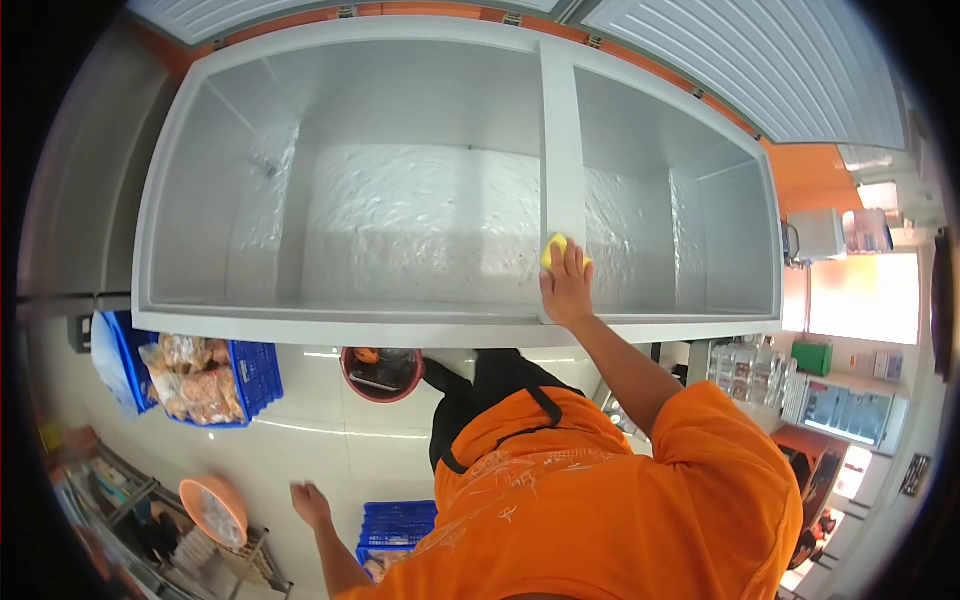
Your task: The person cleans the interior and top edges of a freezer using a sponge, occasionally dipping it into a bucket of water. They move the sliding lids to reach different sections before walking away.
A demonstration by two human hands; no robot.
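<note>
A large chest freezer (340, 328) with a white rim spans the upper part of the view, its inside wet and shiny. A light divider bar (562, 120) crosses it from back to front. My right hand (568, 285) presses a yellow sponge (553, 246) onto this bar near the front rim, fingers laid over it. Part of the sponge is hidden under the fingers. Low and away from the freezer, my left hand (311, 503) hangs at my side over the floor. Its fingers are loosely bent and slightly apart, with nothing seen in them.
Raised freezer lids (760, 65) stand at the back. Below the front edge are a blue crate (258, 380) of bagged food and a dark red bucket (383, 397). An orange basin (213, 510) and another blue crate (398, 525) lie near my left arm. Clear bottles (745, 372) stand at right.
</note>
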